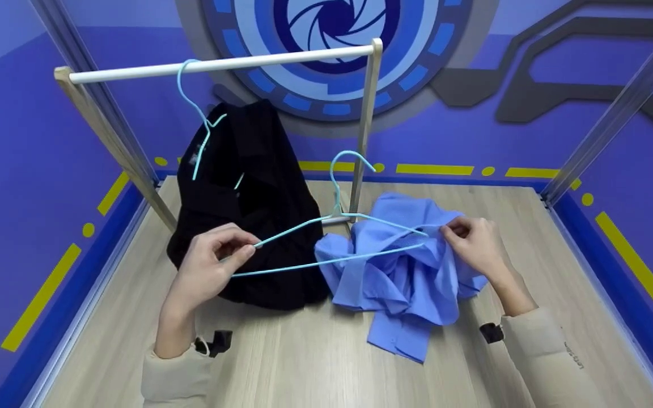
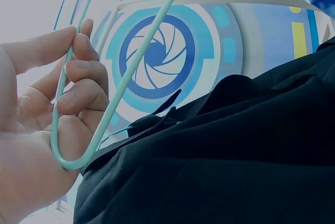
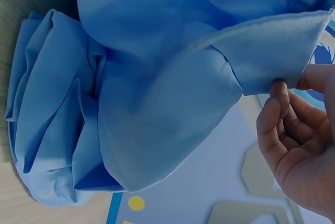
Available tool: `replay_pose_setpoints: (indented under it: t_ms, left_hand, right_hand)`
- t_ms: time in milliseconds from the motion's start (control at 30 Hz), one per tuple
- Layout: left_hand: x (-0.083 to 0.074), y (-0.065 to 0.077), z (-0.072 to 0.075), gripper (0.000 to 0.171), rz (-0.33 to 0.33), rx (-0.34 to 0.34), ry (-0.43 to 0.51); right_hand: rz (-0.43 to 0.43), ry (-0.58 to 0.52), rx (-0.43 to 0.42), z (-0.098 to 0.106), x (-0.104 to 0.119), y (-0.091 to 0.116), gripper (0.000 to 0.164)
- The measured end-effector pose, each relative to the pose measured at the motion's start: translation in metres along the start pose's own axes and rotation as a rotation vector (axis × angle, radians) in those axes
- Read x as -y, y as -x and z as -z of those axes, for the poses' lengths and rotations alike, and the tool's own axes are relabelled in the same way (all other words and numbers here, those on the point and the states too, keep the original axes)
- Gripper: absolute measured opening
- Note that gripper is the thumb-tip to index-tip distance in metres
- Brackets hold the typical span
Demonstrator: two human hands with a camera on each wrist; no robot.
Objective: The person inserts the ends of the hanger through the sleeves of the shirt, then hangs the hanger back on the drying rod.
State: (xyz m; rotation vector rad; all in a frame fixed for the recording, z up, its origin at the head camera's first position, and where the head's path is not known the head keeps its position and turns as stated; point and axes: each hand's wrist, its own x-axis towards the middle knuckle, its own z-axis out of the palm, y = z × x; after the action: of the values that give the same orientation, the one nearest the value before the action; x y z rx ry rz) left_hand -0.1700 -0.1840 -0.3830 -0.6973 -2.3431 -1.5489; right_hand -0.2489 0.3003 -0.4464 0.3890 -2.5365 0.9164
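My left hand (image 1: 210,263) pinches one end of a light-blue wire hanger (image 1: 287,267), whose hook points up. In the left wrist view the hanger's rounded corner (image 2: 73,164) lies against the palm, with the fingertips closed on the wire. The hanger's other end reaches into the blue shirt (image 1: 400,283), and its tip is hidden by cloth. My right hand (image 1: 479,246) pinches the edge of the shirt near its collar (image 3: 277,51), between thumb and fingers. The rest of the shirt hangs crumpled down to the table, one cuff (image 1: 400,340) spread toward me.
A wood-and-white clothes rack (image 1: 270,59) stands behind on the left. From its bar hangs a black garment (image 1: 270,164) on another light-blue hanger (image 1: 182,85), close beside my left hand. Blue patterned walls (image 1: 604,147) enclose the wooden table (image 1: 304,357).
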Motion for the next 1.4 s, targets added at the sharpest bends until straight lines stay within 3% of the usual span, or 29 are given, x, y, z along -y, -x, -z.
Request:
replay_pose_setpoints:
  t_ms: [567,867,1400]
  left_hand:
    - [0.007,-0.004,-0.021,0.015,0.021,0.076,0.017]
    - [0.012,-0.004,-0.031,0.016,-0.001,0.08,0.016]
    - [0.018,-0.004,-0.046,0.01,0.022,0.079,0.048]
  right_hand:
    - [0.021,-0.002,-0.052,0.001,0.009,0.0,0.012]
    - [0.036,-0.005,-0.055,0.001,0.013,0.0,0.011]
    - [0.078,0.007,-0.073,0.0,0.019,-0.001,0.01]
